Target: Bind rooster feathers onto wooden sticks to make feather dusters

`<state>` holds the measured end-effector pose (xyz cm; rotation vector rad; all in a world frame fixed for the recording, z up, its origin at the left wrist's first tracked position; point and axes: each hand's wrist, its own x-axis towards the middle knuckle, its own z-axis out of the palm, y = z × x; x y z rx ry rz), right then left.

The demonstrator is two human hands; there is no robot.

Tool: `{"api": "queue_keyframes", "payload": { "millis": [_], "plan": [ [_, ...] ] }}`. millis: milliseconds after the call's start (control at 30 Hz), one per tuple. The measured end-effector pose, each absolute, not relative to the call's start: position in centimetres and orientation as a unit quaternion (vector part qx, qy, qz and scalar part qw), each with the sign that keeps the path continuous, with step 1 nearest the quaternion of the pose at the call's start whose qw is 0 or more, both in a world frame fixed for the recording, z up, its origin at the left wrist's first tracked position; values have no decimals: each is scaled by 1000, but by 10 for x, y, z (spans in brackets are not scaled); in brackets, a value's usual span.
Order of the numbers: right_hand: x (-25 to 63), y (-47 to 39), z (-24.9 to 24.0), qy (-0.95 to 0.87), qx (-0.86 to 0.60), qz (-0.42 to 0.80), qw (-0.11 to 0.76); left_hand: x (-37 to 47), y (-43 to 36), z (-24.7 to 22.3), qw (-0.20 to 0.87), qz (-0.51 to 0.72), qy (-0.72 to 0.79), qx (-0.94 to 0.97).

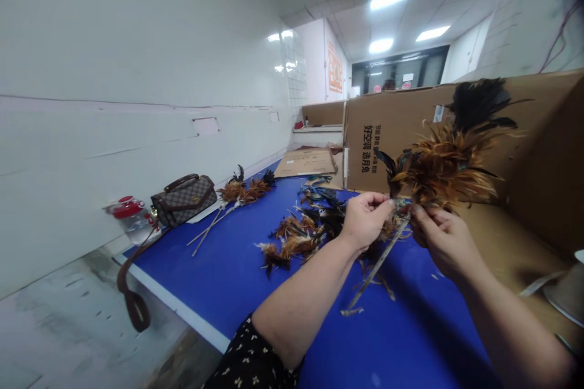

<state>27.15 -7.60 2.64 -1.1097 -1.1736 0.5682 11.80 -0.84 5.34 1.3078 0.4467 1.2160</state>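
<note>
Above the blue table (219,273), a feather duster (447,164) with brown and black feathers is held up on a thin stick (381,261). My left hand (367,219) pinches at the base of its feathers, beside a small dark feather tuft. My right hand (440,234) closes round the top of the stick, just under the brown feathers; its fingertips are partly hidden. Loose brown and black feathers (296,237) lie in a pile behind my left forearm. Two sticks with feathered ends (246,191) rest crossed on the table further left.
A checked handbag (185,200) with a brown strap and a red-lidded clear jar (134,219) stand by the wall at the left. A large open cardboard box (401,115) rises behind the duster. Flat cardboard (305,162) lies at the back. A whitish container (568,292) is at the right edge.
</note>
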Motion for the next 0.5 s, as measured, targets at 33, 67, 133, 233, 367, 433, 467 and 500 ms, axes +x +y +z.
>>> {"api": "queue_keyframes", "payload": {
  "millis": [33, 67, 133, 233, 367, 433, 467, 500],
  "plan": [
    [271, -76, 26, -515, -490, 255, 655, 120, -11, 52, 610, 523, 196, 562],
    [271, -76, 25, -511, -491, 263, 655, 122, -13, 51, 615, 520, 199, 558],
    [272, -76, 24, -504, -493, 271, 655, 126, -16, 48, 622, 516, 205, 552],
    [272, -76, 23, -497, -495, 278, 656, 129, -17, 44, 616, 514, 210, 560],
    [271, -75, 22, -506, -490, 280, 652, 128, -13, 42, 601, 518, 222, 567],
    [270, -75, 21, -514, -489, 279, 647, 127, -12, 42, 594, 520, 227, 571],
    [269, -75, 22, -516, -488, 278, 647, 126, -12, 43, 593, 519, 227, 572],
    [269, -75, 22, -518, -486, 277, 647, 126, -12, 44, 594, 518, 226, 572]
  ]
}}
